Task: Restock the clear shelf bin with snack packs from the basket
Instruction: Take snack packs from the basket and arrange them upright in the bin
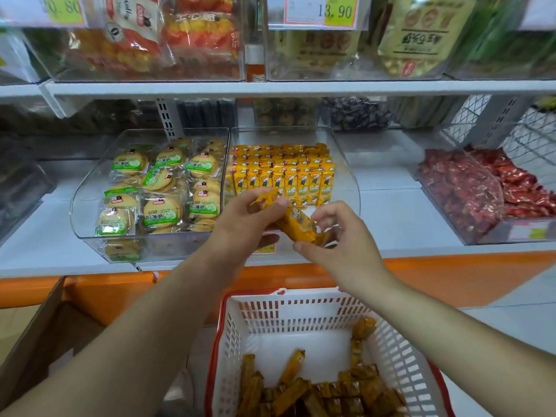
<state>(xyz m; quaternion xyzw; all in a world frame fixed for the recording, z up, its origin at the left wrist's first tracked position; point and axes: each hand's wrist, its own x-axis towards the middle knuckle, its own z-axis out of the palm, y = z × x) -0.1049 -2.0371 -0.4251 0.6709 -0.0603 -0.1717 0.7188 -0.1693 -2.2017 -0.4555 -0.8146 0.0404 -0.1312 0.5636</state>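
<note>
A clear shelf bin (346, 164) holds rows of upright yellow snack packs (288, 173). Just in front of it my left hand (240, 224) grips a bunch of yellow snack packs (296, 222), thumb on top. My right hand (340, 236) is at the lower right end of that bunch, with its fingertips pinching the packs. Below, a white basket (301, 308) with a red rim holds several more yellow snack packs (319, 392) piled at its near end.
Left of the yellow bin a clear bin (90, 188) holds green-labelled round biscuits. Red candies (469, 188) fill a bin at the right. A cardboard box (39, 332) stands at lower left. An upper shelf (301, 87) with more bins hangs above.
</note>
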